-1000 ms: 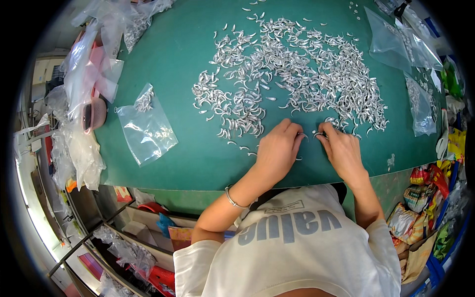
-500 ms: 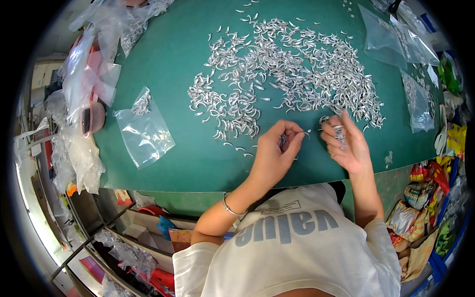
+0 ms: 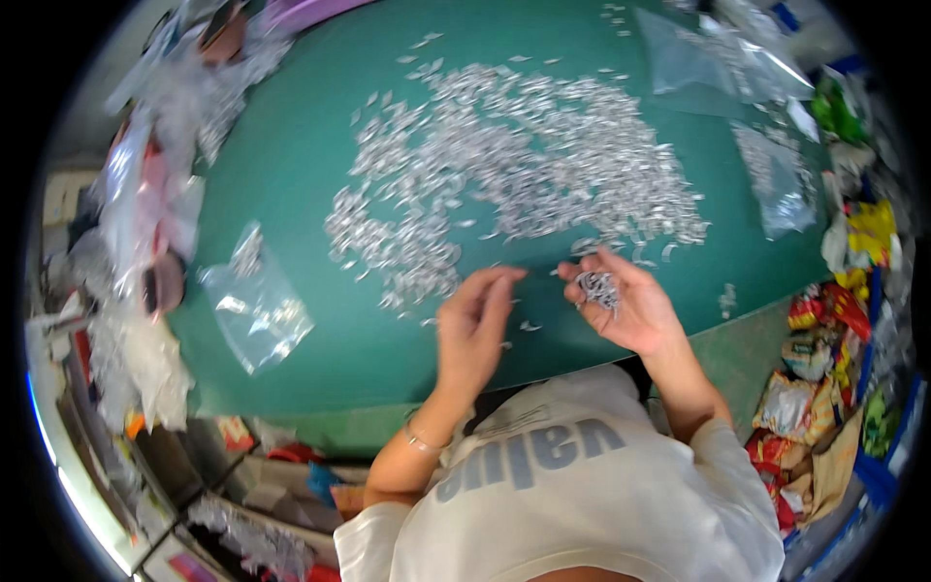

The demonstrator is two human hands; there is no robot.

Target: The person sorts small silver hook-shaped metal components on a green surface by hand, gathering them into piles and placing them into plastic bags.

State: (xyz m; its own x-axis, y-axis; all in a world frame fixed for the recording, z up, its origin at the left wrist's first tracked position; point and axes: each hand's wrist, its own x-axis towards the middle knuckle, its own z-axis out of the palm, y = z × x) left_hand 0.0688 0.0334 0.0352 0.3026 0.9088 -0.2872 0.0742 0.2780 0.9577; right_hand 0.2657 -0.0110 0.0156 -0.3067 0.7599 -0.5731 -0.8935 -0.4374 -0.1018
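Note:
A wide heap of small silver curved pieces (image 3: 543, 155), shaped like little claws, is spread over the green table (image 3: 388, 359). Cupped palm up at the heap's near edge, my right hand (image 3: 635, 315) holds a cluster of these curved pieces (image 3: 598, 288). To its left, near the front of the table, my left hand (image 3: 470, 335) is closed, thumb and fingers drawn together. Blur hides what, if anything, is in its fingertips. A few loose pieces (image 3: 529, 327) lie on the table between my hands.
A clear bag (image 3: 257, 310) with some pieces in its top lies at left. More clear bags (image 3: 771, 179) with pieces are at the right edge. Plastic sheeting (image 3: 145, 339) hangs over the left edge. Coloured packets (image 3: 810, 354) are piled beyond the right edge.
The view has shifted and blurred. My left hand has drawn away from my right, and the piece at its fingertips no longer shows. My right hand has opened upward, exposing more of the pieces.

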